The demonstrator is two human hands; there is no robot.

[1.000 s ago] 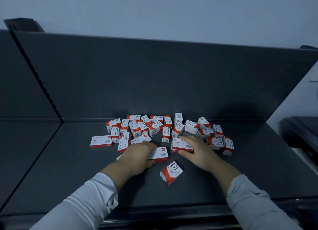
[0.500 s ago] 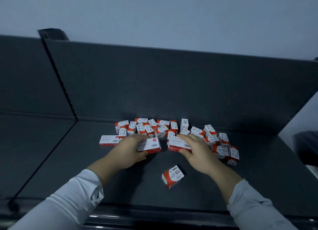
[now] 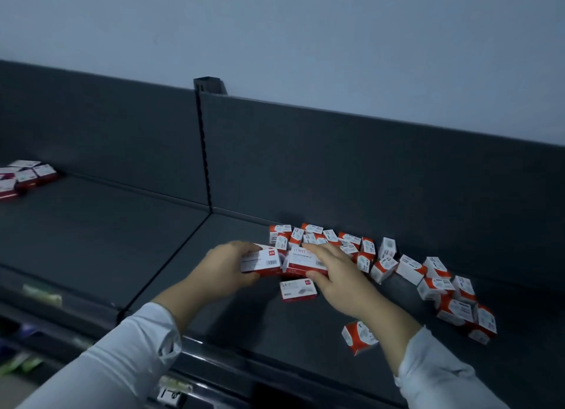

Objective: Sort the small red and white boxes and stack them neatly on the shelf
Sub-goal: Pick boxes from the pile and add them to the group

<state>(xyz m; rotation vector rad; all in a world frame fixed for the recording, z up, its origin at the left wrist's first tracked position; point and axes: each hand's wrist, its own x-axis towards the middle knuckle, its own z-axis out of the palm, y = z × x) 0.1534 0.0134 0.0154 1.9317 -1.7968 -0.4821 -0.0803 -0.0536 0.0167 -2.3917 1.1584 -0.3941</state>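
A long flat red and white box (image 3: 261, 262) is gripped by the left hand (image 3: 223, 271), with the fingers curled over its far edge. A second long box (image 3: 305, 263) is pinched by the right hand (image 3: 342, 278), fingers laid on top and thumb at the near edge. The two are held end to end, touching, with their long axes running left to right over the dark grey shelf (image 3: 91, 225). A third flat box (image 3: 298, 290) is laid just in front, also lengthwise across. A cube-like box (image 3: 359, 336) is tipped beside the right wrist. Small boxes (image 3: 406, 268) are heaped along the back panel (image 3: 336, 164). More boxes (image 3: 26, 176) are grouped far left, beyond the slotted upright (image 3: 203, 145). A pale wall (image 3: 275, 26) is seen behind.
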